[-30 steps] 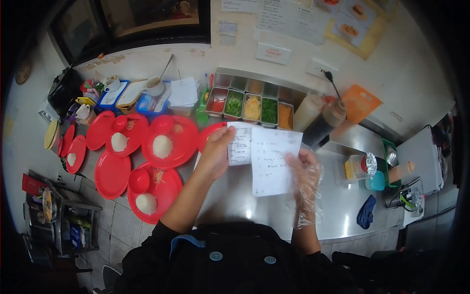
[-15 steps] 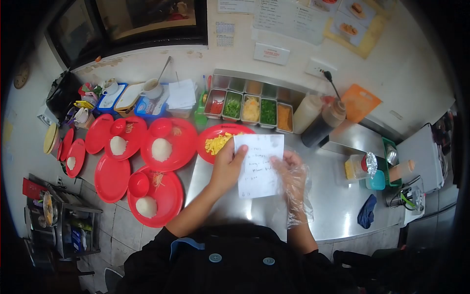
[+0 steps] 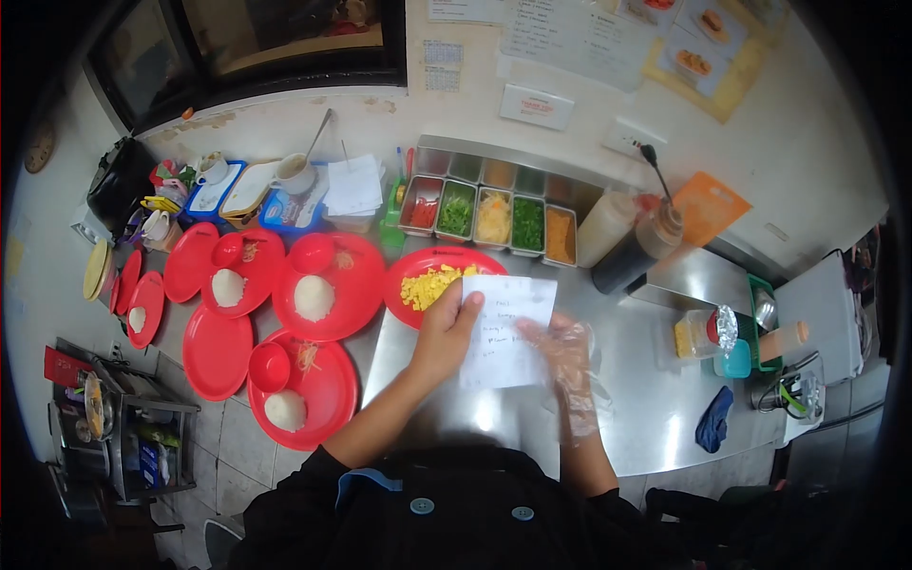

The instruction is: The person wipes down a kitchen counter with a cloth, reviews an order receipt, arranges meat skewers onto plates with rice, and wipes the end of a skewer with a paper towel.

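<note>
A handwritten paper slip is held up above the steel counter, its lines of writing facing me. My bare left hand pinches its left edge, thumb in front. On the right edge, my right hand, in a clear plastic glove, grips the same slip with thumb and fingers. Just behind the slip and left hand sits a red oval plate with diced yellow food, partly hidden by them.
Red plates stand at left, several with rice mounds. Steel topping containers line the back beside sauce bottles. At right are a blue cloth, a foil-topped container and the steel counter.
The slip has shifted slightly right and lower in view, with both hands still on it. The whole view has moved a little; nothing else has changed.
</note>
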Available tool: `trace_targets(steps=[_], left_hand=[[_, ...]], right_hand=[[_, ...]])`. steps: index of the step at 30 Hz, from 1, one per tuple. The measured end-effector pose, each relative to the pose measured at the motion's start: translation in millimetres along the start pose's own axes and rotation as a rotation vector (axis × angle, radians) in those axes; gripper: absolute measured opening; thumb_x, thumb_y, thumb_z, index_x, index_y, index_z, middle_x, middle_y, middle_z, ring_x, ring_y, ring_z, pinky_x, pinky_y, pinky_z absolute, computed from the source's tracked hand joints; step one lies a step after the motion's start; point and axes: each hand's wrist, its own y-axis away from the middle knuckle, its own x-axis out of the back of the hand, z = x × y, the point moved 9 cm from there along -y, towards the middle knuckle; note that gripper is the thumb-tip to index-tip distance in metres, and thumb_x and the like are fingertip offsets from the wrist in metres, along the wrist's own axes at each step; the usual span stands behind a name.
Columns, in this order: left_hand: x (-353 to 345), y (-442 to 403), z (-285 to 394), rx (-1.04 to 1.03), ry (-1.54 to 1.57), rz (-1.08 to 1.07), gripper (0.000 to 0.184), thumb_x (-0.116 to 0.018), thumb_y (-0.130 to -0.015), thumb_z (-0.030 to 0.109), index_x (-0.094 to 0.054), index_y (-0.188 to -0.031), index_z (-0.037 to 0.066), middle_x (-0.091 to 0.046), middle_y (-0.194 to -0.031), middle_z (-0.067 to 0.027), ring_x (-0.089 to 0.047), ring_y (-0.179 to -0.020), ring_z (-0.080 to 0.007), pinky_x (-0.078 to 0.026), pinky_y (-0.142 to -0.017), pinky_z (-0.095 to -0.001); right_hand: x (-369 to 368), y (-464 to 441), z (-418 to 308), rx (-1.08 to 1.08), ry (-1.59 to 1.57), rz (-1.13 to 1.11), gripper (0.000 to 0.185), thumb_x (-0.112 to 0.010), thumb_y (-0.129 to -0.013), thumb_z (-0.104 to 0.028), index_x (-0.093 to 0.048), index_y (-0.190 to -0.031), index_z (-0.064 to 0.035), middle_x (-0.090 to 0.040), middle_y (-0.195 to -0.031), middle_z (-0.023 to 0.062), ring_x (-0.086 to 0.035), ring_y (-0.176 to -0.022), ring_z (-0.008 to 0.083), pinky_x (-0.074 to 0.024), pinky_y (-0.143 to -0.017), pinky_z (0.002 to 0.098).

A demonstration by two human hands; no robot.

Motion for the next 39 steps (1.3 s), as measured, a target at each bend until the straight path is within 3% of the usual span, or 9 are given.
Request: trace_targets(steps=[6,11,14,18,21,23,27,34,39], left_hand=[[150.8,-115.9,-43.5,-0.262,-0.850,0.402,0.016,-0.055,-0.083,0.011,-0.061,-0.095,0.001,-0.064,-0.076,-0.0122,-0.062,-0.065,-0.0189,-0.048,-0.059,-0.0307],[227.5,-207.4,-143.8,0.229,-1.303,0.160,0.028,-0.064,-0.077,0.017,-0.060,-0.095,-0.004,-0.064,-0.082,-0.0180,-0.062,-0.069,-0.0261,-0.049,-0.061,-0.0363],[236.2,-212.2,-176.9,0.637,-0.590,0.251,0.038,-0.068,-0.074,0.018,-0.056,-0.097,-0.011,-0.059,-0.098,-0.0220,-0.061,-0.075,-0.0322,-0.050,-0.066,-0.0462],[247.9,-241.2,-209.3,0.441,-0.602,-0.102,0.042,-0.071,-0.073,0.016,-0.053,-0.098,-0.013,-0.053,-0.107,-0.0224,-0.059,-0.078,-0.0362,-0.049,-0.067,-0.0527],[245.3,-198.7,-196.2,0.700,-0.125,0.158,0.044,-0.076,-0.066,0.022,-0.059,-0.098,-0.005,-0.062,-0.081,-0.0088,-0.058,-0.065,-0.0200,-0.051,-0.064,-0.0343],[240.2,-180.9,-172.5,0.379,-0.021,0.288,0.027,-0.069,-0.075,0.014,-0.059,-0.090,-0.005,-0.058,-0.092,-0.0134,-0.058,-0.068,-0.0242,-0.050,-0.064,-0.0378],[229.6,-163.9,-158.3,0.111,-0.674,0.270,0.017,-0.069,-0.074,0.014,-0.062,-0.065,0.002,-0.059,-0.058,-0.0039,-0.058,-0.057,-0.0210,-0.043,-0.053,-0.0336],[202.8,-142.8,-120.3,-0.365,-1.112,0.281,0.013,-0.064,-0.076,0.012,-0.063,-0.077,-0.001,-0.060,-0.068,-0.0155,-0.060,-0.061,-0.0257,-0.045,-0.057,-0.0341],[97.3,-94.9,-7.8,0.020,0.009,0.076,0.021,-0.055,-0.086,0.019,-0.063,-0.086,0.000,-0.055,-0.113,-0.0130,-0.057,-0.095,-0.0205,-0.044,-0.081,-0.0323]], right_hand=[[25.8,-14.5,-0.3,0.078,0.193,0.284,0.022,-0.067,-0.076,-0.011,-0.064,-0.091,0.0045,-0.064,-0.080,0.0074,-0.057,-0.068,0.0106,-0.0465,-0.062,0.0243],[29.5,-21.2,2.6,0.131,0.287,0.236,0.022,-0.068,-0.076,-0.012,-0.064,-0.090,0.0036,-0.064,-0.079,0.0055,-0.056,-0.069,0.0103,-0.0456,-0.064,0.0243],[35.0,-20.4,5.0,0.136,0.273,0.263,0.023,-0.068,-0.076,-0.013,-0.064,-0.091,0.0035,-0.064,-0.079,0.0055,-0.056,-0.069,0.0101,-0.0455,-0.064,0.0238],[46.8,-14.2,4.7,0.128,0.316,0.301,0.023,-0.069,-0.075,-0.013,-0.064,-0.090,0.0038,-0.064,-0.079,0.0062,-0.057,-0.069,0.0101,-0.0455,-0.064,0.0236],[47.3,-10.5,4.4,0.133,0.313,0.314,0.023,-0.069,-0.075,-0.013,-0.064,-0.090,0.0042,-0.064,-0.079,0.0068,-0.057,-0.068,0.0101,-0.0455,-0.064,0.0235],[49.7,-12.0,15.9,0.079,0.259,0.323,0.023,-0.068,-0.075,-0.012,-0.063,-0.090,0.0045,-0.065,-0.079,0.0072,-0.057,-0.068,0.0102,-0.0456,-0.063,0.0236],[45.0,-14.2,20.2,0.086,0.265,0.312,0.023,-0.068,-0.075,-0.012,-0.063,-0.091,0.0044,-0.065,-0.079,0.0072,-0.057,-0.068,0.0104,-0.0457,-0.062,0.0237],[34.0,-10.8,4.5,0.090,0.173,0.268,0.026,-0.068,-0.074,-0.012,-0.062,-0.092,0.0063,-0.064,-0.079,0.0101,-0.057,-0.066,0.0130,-0.0456,-0.061,0.0246],[28.8,-3.4,-5.8,0.089,0.120,0.241,0.025,-0.068,-0.074,-0.009,-0.062,-0.093,0.0064,-0.064,-0.082,0.0104,-0.058,-0.069,0.0136,-0.0468,-0.064,0.0251]])
